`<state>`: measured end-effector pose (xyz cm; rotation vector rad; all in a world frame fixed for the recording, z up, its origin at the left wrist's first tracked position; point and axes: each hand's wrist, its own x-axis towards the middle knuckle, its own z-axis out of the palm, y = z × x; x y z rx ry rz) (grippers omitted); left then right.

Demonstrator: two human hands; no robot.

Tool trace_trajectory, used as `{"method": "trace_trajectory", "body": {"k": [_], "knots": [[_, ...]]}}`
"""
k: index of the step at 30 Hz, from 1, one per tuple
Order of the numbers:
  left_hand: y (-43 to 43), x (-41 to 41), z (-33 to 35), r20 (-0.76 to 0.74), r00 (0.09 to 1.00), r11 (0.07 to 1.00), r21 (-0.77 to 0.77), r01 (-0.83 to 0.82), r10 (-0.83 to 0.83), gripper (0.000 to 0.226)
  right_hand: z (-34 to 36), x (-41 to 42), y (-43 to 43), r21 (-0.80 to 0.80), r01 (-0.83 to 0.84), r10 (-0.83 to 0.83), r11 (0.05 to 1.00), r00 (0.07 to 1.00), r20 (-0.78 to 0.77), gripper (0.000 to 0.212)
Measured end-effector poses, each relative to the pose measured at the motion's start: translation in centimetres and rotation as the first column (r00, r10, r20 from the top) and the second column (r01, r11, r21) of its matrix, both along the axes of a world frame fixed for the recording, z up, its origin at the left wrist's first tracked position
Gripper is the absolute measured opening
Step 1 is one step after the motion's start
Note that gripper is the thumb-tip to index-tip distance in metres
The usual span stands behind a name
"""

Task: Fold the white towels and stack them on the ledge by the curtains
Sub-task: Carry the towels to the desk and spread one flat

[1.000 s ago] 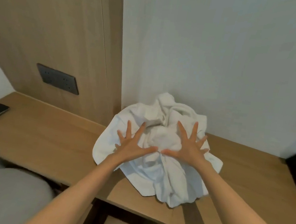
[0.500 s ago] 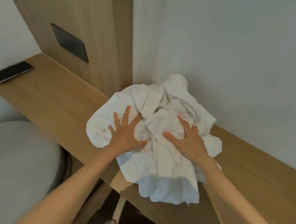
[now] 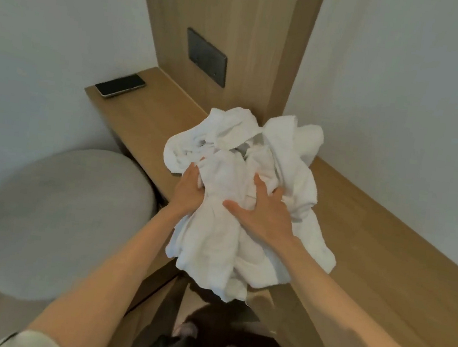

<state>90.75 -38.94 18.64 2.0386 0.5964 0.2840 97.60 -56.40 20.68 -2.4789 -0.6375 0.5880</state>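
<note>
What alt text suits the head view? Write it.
The left hand and right hand grip a crumpled pile of white towels on a wooden shelf. A phone lies at the shelf's far end, near a dark wall plate.

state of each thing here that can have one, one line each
white towels, unfolded, crumpled in one heap on the wooden ledge, front part hanging over its edge
left hand, grips a fold of the heap, fingertips buried in cloth
right hand, grips the heap, thumb spread out
phone, lying flat, screen dark, at the far end of the ledge
</note>
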Motion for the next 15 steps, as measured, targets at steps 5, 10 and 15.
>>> {"method": "trace_trajectory", "body": {"k": [5, 10, 15], "knots": [[1.6, -2.6, 1.8, 0.04, 0.975, 0.975, -0.049, -0.217, 0.219, 0.048, -0.3, -1.3, 5.3, 0.081, 0.068, -0.066, 0.994, 0.997, -0.03, 0.097], [1.6, -5.6, 0.9, -0.341, 0.904, 0.938, 0.311, -0.151, 0.258, 0.087, 0.3, 0.1, 9.2, 0.206, 0.089, -0.048, 0.975, 0.98, -0.193, 0.08], [0.6, -5.6, 0.6, -0.373, 0.904, 0.972, 0.185, -0.147, 0.208, 0.131, 2.3, 0.9, 7.4, -0.01, -0.241, 0.241, 0.97, 0.969, -0.054, 0.085]]}}
